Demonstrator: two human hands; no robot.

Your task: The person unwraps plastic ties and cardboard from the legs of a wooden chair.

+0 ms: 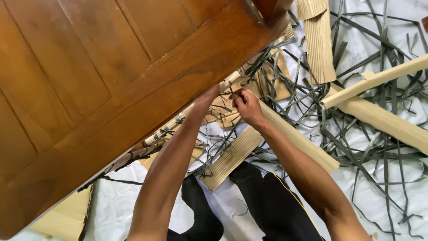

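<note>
Big brown wood panel point(102, 89) tilts across the left of the view, its lower edge still wrapped in corrugated cardboard point(174, 125) tied with dark straps point(166, 130). Left hand point(208, 96) reaches up under the panel edge, fingers hidden, so its grip cannot be told; right hand point(246, 105) sits just beside it, fist closed on a strap end at the edge wrap. 2 legs in black trousers point(267, 201) stand below on white sheeting point(383, 187) littered with cut straps and loose cardboard strips point(374, 80).
</note>
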